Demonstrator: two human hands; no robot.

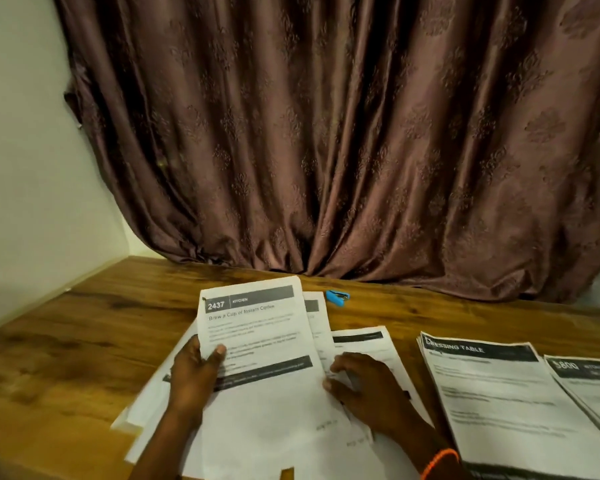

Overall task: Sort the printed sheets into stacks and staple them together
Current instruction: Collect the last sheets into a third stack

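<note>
1. Left hand [194,367] grips top sheet [257,327] headed "2437 KITCHEN", thumb on its face, lifted off the loose pile [364,344] on the table [84,327].
2. Right hand [364,386] rests on the pile, fingers spread, holding nothing.
3. Two sorted stacks right: "DRESSING TABLE" stack [492,386], "5800" stack [589,379].
4. Blue stapler [337,298] behind the sheets, near curtain [326,133].
</note>
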